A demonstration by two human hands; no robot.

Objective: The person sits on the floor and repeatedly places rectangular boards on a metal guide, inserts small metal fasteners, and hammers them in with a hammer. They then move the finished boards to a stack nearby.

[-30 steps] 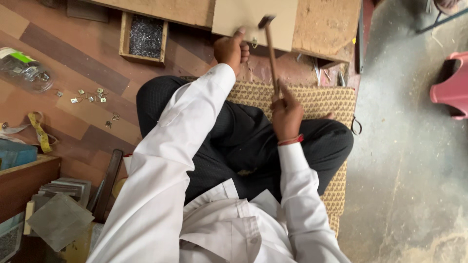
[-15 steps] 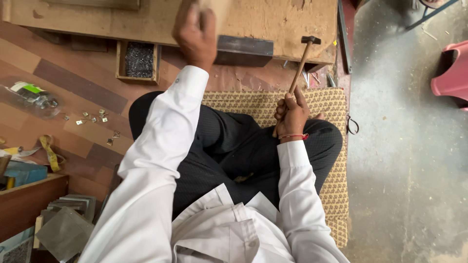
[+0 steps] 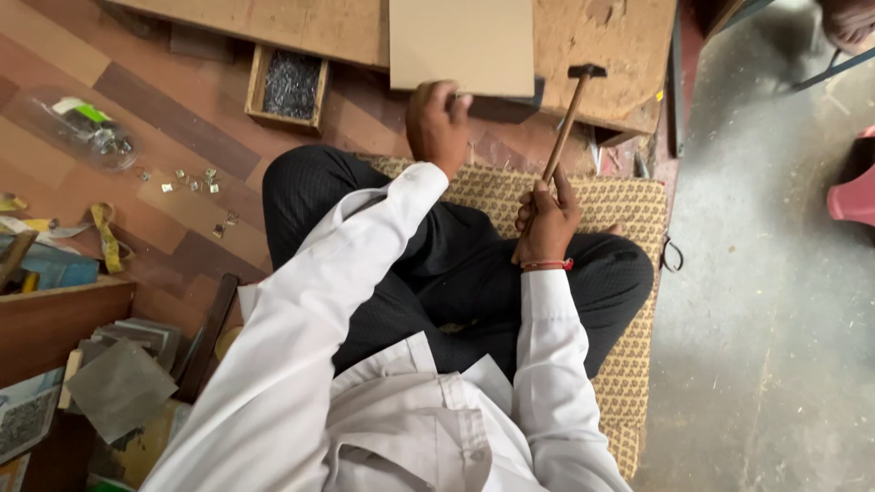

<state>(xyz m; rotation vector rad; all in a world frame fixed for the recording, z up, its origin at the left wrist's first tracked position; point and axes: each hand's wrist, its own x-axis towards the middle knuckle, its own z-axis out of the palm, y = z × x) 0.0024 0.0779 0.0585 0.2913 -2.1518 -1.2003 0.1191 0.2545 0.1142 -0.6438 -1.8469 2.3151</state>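
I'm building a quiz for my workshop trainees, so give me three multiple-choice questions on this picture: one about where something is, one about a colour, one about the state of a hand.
1. Where is the small wooden tray of nails?
A. left of the tan board
B. on the woven mat
C. on the grey floor

2. What colour is the band on the right wrist?
A. blue
B. red
C. green

3. What is the right hand doing?
A. lying open on the mat
B. resting flat on the board
C. closed around the hammer's wooden handle

Answers:
1. A, since the tray lies left of the tan board, against the workbench edge.
2. B, a thin red band shows at the white cuff.
3. C, the fingers wrap the handle of the hammer, its head raised above the bench, while the left hand touches the board's lower edge.
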